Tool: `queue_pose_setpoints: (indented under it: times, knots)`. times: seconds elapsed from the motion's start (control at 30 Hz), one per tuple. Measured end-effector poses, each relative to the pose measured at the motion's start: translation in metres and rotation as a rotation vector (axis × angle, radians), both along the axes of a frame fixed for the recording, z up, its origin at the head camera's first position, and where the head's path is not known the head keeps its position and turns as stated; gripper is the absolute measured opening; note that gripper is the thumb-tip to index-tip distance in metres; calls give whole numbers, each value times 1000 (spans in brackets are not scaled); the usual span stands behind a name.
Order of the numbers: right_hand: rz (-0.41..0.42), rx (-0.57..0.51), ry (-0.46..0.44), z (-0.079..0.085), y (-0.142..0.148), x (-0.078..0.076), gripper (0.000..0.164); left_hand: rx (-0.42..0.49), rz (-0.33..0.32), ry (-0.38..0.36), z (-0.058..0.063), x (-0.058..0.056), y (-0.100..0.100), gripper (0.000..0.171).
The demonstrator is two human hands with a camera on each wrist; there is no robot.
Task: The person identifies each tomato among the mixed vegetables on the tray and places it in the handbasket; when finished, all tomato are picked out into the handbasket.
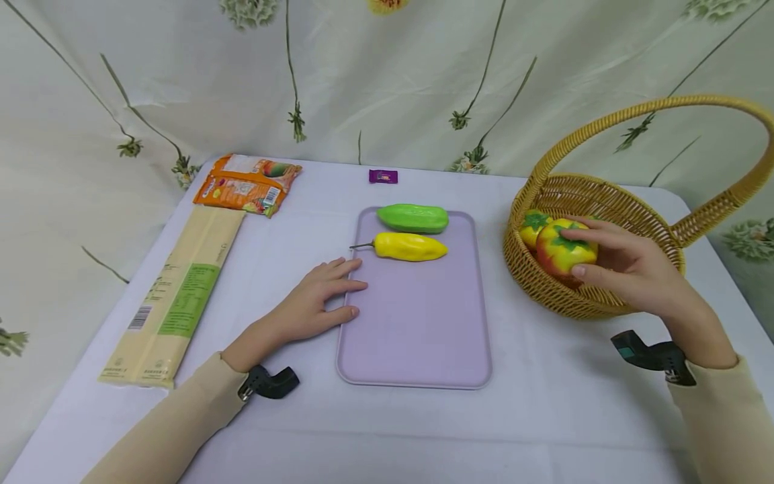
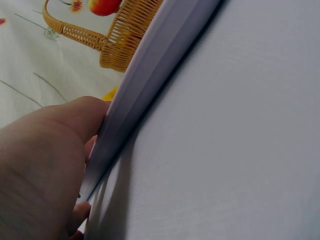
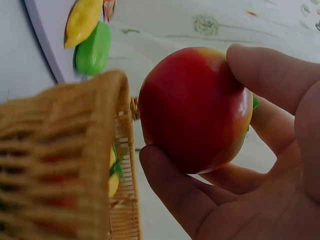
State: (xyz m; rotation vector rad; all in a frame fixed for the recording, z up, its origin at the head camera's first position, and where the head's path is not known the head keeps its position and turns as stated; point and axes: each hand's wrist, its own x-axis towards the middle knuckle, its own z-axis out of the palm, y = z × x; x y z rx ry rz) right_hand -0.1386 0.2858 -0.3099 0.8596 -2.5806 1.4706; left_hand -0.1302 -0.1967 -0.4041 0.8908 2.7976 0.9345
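Observation:
My right hand [image 1: 635, 265] grips a red-and-yellow toy persimmon [image 1: 562, 250] with green leaves on top, between thumb and fingers. In the right wrist view the persimmon [image 3: 192, 112] shows its smooth red underside, just beside the wicker basket's rim. A second yellow fruit [image 1: 532, 225] with green leaves sits inside the basket [image 1: 547, 296]. My left hand [image 1: 314, 299] lies with fingers spread, their tips on the left rim of a light purple tray [image 1: 417, 329]. At the tray's far end lie a green cucumber-like vegetable [image 1: 413, 218] and a yellow pepper [image 1: 411, 247] with a thin stem.
An orange snack packet [image 1: 244, 185] lies at the back left, above a long pack of noodles [image 1: 181, 289] with a green label. Behind the tray is a small purple wrapped sweet [image 1: 383, 177]. The basket's tall handle [image 1: 641, 107] arches over its opening. A flowered cloth [image 1: 387, 81] hangs behind the table.

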Motion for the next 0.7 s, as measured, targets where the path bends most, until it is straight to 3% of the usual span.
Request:
queue_pose_setpoints:
  times: [0.1, 0.37, 0.7]
  knots:
    - [2, -47, -27, -2, 11, -1, 56, -1, 0, -1, 1, 0, 0, 43]
    - [-85, 37, -11, -6, 30, -5, 57, -3, -6, -7, 2, 0, 2, 43]
    - [-132, 59, -2, -11, 41, -15, 53, -8, 10, -1, 3, 1, 1, 44]
